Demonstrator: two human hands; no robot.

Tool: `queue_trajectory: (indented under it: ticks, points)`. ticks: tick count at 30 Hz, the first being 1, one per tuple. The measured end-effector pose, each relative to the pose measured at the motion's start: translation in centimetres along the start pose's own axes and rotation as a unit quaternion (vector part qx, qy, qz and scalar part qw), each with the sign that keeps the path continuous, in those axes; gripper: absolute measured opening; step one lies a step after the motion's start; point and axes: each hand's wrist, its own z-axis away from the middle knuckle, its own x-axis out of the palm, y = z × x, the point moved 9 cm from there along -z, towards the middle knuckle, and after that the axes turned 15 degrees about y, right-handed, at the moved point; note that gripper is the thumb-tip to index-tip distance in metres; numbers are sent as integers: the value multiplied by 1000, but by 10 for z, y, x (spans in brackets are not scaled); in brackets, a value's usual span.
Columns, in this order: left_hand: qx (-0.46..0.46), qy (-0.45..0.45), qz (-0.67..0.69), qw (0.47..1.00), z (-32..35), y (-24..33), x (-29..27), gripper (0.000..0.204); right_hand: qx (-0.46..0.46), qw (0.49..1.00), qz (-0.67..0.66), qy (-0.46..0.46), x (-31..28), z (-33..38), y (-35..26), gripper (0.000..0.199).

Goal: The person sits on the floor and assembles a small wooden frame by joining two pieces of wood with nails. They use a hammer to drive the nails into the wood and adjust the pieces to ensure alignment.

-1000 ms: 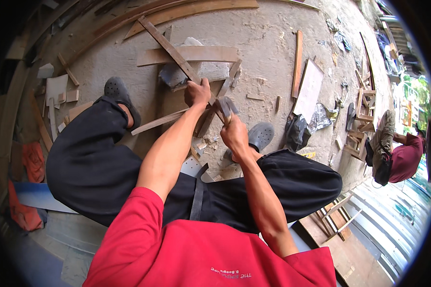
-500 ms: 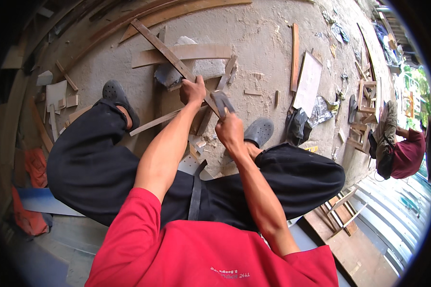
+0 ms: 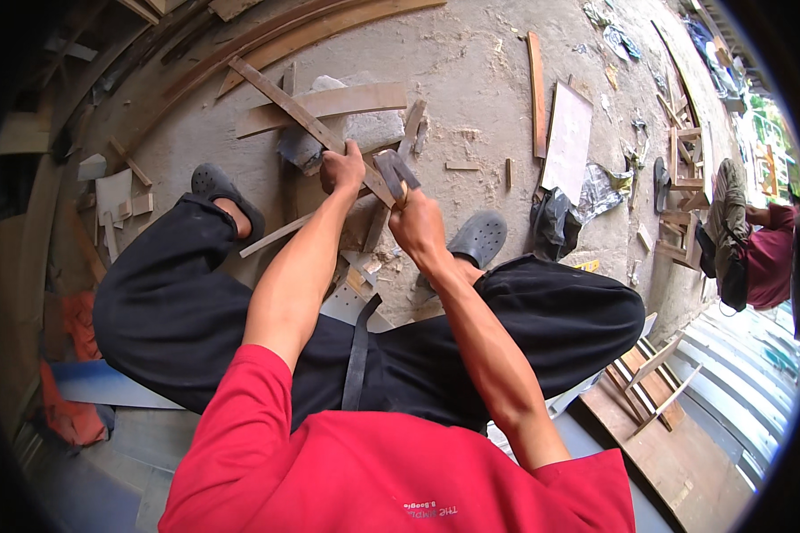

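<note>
My left hand (image 3: 342,171) grips a long thin wooden strip (image 3: 286,102) that runs diagonally up to the left over a grey stone block (image 3: 364,131). My right hand (image 3: 418,224) holds a hatchet (image 3: 393,171) by its short handle, its dark metal head resting just above the strip's lower end, close to my left hand. A wider wooden plank (image 3: 329,105) lies across the block behind the strip. I sit low with knees apart, grey clogs (image 3: 480,238) on both feet.
Wood offcuts and chips litter the concrete floor (image 3: 480,80). A flat board (image 3: 567,140) and a narrow batten (image 3: 536,93) lie at right. Curved wooden rails (image 3: 267,35) run along the top. Another person (image 3: 756,253) in a dark red shirt crouches far right near small wooden frames (image 3: 689,155).
Both hands and the strip have shifted slightly up in view. The hatchet head now sits higher, beside my left hand on the strip.
</note>
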Motion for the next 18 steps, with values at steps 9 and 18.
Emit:
queue_trajectory:
  ticks: [9, 18]
  points:
    - [-3, 12, -21, 1000, 1, -1, -2, 61, -35, 999, -18, 5, 4, 4, 2, 27]
    - [22, 46, 18, 999, -2, -1, 3, 64, -50, 997, 51, -36, -1, -2, 11, 25]
